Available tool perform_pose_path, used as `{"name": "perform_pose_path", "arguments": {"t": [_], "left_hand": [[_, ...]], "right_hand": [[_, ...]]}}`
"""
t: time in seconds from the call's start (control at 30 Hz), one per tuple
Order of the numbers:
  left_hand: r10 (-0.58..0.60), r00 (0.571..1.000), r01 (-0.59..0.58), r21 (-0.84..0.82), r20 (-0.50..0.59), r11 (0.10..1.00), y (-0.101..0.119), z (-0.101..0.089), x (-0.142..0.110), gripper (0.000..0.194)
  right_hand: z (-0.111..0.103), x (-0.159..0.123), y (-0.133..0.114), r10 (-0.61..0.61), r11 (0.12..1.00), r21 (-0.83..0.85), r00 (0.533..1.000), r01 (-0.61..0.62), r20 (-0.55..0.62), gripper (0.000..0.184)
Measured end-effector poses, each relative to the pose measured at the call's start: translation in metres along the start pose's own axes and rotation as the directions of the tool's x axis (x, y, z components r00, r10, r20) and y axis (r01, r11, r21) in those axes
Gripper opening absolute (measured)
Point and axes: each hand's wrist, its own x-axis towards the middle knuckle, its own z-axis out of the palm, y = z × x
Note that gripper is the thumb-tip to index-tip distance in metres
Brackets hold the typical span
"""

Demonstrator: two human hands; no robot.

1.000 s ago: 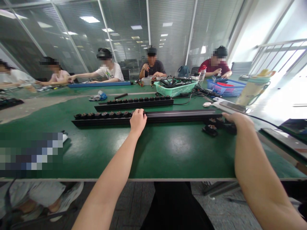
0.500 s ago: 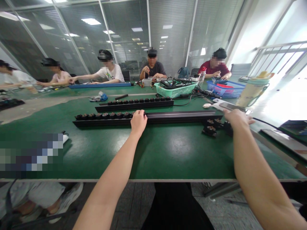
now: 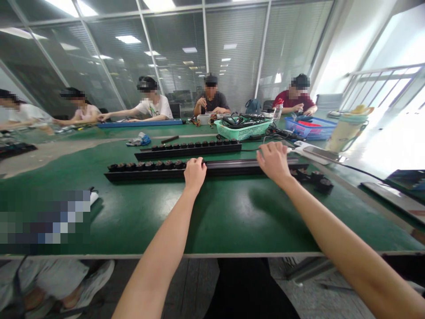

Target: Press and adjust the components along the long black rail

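Observation:
A long black rail (image 3: 232,170) lies crosswise on the green table, its left half filled with a row of small black round parts (image 3: 146,165). My left hand (image 3: 195,173) is closed over the rail at the right end of that row; its fingertips are partly hidden. Above the rail's bare right stretch is my right hand (image 3: 275,163), fingers spread and bent downward, with nothing visible in them. Several loose black parts (image 3: 322,185) lie by the rail's right end. Behind stands a second, shorter black rail (image 3: 189,151), also carrying a row of parts.
A green basket (image 3: 244,132) of cables and a blue basket (image 3: 310,130) stand farther back. At right are a phone (image 3: 323,153), a tumbler (image 3: 347,132) and a dark flat device (image 3: 392,199). Co-workers sit across the table (image 3: 226,221).
My right hand has moved left from the loose parts to above the rail, and its fingers have spread. Some loose parts have shifted right. My left hand stays on the rail.

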Motion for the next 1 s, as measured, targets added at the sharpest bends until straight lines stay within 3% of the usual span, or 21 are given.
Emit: {"name": "perform_pose_path", "arguments": {"t": [0.07, 0.2, 0.33, 0.5, 0.7, 0.87, 1.0], "left_hand": [[0.002, 1.000, -0.002, -0.008, -0.003, 1.000, -0.001, 0.000, 0.000, 0.032], [-0.001, 1.000, 0.001, 0.003, -0.016, 1.000, -0.003, -0.001, 0.001, 0.035], [0.010, 1.000, -0.010, -0.014, -0.008, 1.000, -0.005, -0.002, 0.002, 0.038], [0.011, 1.000, -0.011, -0.025, -0.016, 1.000, -0.007, -0.001, 0.002, 0.038], [0.010, 0.998, -0.012, -0.032, -0.061, 0.999, -0.014, -0.005, 0.006, 0.035], [-0.110, 0.976, 0.122, 0.049, -0.186, 0.991, -0.024, -0.011, 0.010, 0.031], [-0.161, 0.970, 0.177, 0.077, -0.183, 0.981, -0.029, -0.007, 0.009, 0.028]], "right_hand": [[0.014, 0.001, -0.027, -0.149, 0.985, 0.099, 0.988, 0.144, 0.042, 0.028], [0.044, 0.013, -0.072, -0.299, 0.902, 0.366, 0.944, 0.231, 0.141, 0.017], [0.071, 0.030, -0.111, -0.360, 0.804, 0.568, 0.905, 0.177, 0.228, 0.018], [0.089, 0.043, -0.148, -0.298, 0.792, 0.607, 0.909, 0.065, 0.291, 0.034], [0.097, 0.040, -0.164, -0.261, 0.829, 0.559, 0.904, 0.030, 0.338, 0.029], [0.097, 0.032, -0.167, -0.176, 0.880, 0.475, 0.927, -0.003, 0.331, 0.036], [0.095, 0.028, -0.168, -0.194, 0.899, 0.437, 0.929, 0.039, 0.317, 0.038]]}}
